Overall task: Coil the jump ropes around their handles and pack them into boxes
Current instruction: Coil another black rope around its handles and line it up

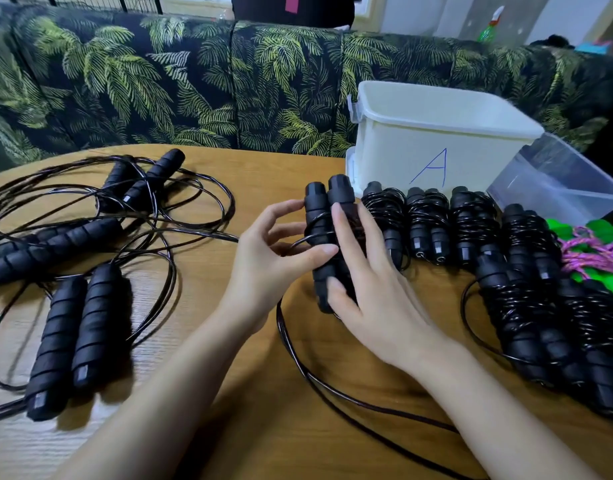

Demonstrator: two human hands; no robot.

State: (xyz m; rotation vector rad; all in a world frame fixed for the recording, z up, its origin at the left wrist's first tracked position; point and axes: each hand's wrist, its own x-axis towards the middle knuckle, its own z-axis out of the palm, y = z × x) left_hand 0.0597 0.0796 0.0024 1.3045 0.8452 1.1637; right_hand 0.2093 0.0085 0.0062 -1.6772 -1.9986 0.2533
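Black foam covers the handle pair, which sits side by side at the middle of the wooden table, just left of the row of coiled bundles in front of the white box marked A. The right hand wraps over the pair from the right, fingers laid along it and thumb tucked under. The left hand curls round the left side, its thumb pressing a first loose turn of cord against the foam. Only that turn or so appears wound, and the rest of the cord trails in a long loop toward the near edge. If the thumb eases, the springy cord will likely slide off. If the two handles splay, the coil will not bite. The slack could also catch on the near bundles to the right or drag into the loose ropes on the left and knot.
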